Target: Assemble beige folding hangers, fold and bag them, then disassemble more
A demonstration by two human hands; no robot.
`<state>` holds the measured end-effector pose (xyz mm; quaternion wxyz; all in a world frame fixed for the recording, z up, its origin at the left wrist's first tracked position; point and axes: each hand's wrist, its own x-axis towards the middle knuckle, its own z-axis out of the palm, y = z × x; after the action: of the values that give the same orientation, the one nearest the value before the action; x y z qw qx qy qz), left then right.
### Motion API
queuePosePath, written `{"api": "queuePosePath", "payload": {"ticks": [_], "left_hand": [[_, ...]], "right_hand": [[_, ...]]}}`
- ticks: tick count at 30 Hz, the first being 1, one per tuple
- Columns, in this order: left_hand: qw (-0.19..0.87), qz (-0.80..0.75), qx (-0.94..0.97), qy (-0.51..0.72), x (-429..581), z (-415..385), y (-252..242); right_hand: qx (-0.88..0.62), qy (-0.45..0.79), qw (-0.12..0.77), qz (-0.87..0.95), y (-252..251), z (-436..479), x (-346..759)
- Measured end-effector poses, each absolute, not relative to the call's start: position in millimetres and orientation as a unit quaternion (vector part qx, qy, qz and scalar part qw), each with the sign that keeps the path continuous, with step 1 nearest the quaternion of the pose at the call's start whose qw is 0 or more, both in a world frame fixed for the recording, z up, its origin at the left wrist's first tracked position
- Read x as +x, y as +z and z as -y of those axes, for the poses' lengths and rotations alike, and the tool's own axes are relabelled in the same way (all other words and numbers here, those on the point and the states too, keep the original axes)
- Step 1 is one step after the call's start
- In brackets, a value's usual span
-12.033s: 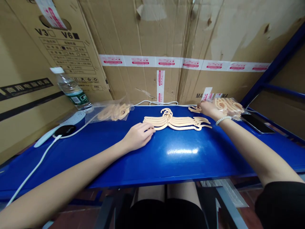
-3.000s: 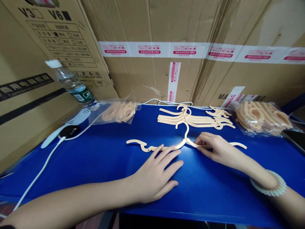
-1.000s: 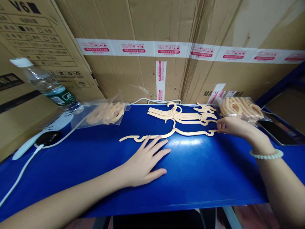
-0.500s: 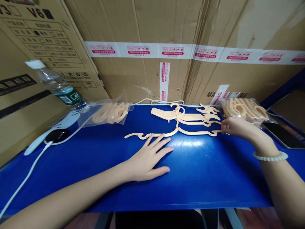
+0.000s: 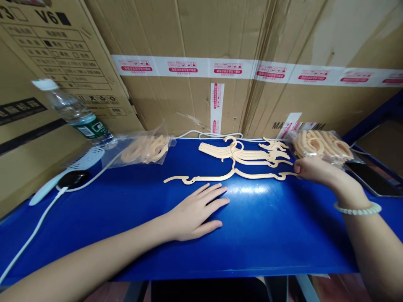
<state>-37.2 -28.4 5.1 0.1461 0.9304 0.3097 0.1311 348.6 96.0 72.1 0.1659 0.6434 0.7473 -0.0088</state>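
A cream plastic folding hanger (image 5: 256,175) lies spread out on the blue table, its hook pointing to the back. My left hand (image 5: 195,214) rests flat on the table with fingers spread, just in front of the hanger's left arm and apart from it. My right hand (image 5: 311,171), a pale beaded bracelet on its wrist, is closed at the tip of the hanger's right arm; the fingertips are partly hidden. Behind this hanger lies a stack of folded hangers (image 5: 217,150), with a pile of small cream pieces (image 5: 273,145) at its right.
Clear bags of cream hanger parts lie at left (image 5: 145,150) and right (image 5: 324,144). A water bottle (image 5: 82,115), a hairbrush (image 5: 85,159), a black mouse-like device (image 5: 73,179) and a white cable (image 5: 34,235) are at left. A phone (image 5: 374,178) lies right. Cardboard boxes (image 5: 176,100) wall the back.
My left hand has drawn slightly back toward me, its fingers coming off the hanger's left arm. My right hand has shifted a little to the right and nearer, over the right arm's tip.
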Motion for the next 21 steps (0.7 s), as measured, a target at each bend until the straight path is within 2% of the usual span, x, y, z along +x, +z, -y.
{"api": "queuePosePath", "payload": {"ticks": [21], "left_hand": [[0.153, -0.314, 0.93, 0.11, -37.2, 27.7, 5.6]], "right_hand": [[0.649, 0.01, 0.208, -0.731, 61.7, -104.7, 354.9]]}}
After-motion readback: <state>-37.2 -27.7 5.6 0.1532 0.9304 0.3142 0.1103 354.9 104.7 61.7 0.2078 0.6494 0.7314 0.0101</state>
